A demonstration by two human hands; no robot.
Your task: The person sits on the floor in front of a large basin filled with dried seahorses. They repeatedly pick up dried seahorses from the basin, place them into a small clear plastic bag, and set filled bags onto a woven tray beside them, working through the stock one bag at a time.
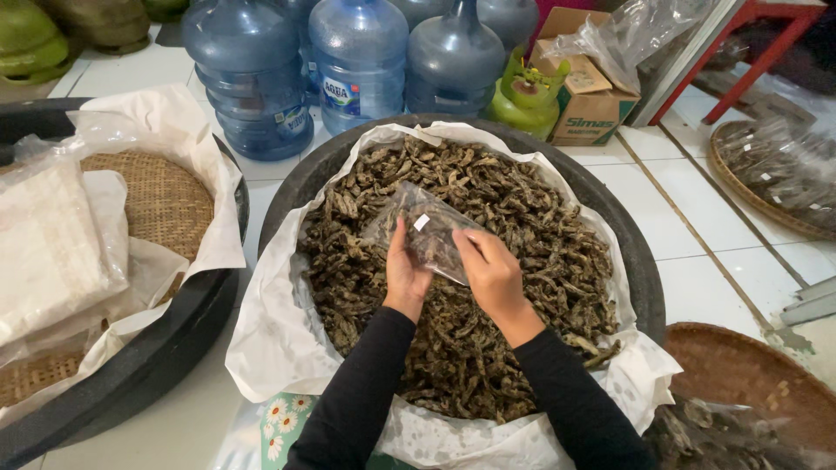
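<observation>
While both your hands work over the big tub, your left hand grips the lower left edge of a small clear plastic bag, fingers closed on it. Your right hand pinches the bag's lower right edge, thumb and fingers closed on the film. The bag sits between the hands, tilted, partly filled with the same dark dried pieces, a small white label near its top. It hovers just above the heap of dried brown strips filling the white paper liner. The liner sits in a round black tub on the white tiled floor. To your left, a second black tub holds a woven tray and a stack of clear bags. Behind the tub: blue water jugs, a green gas canister, a cardboard box. To the right, a woven tray of filled packets; lower right, another woven tray.
</observation>
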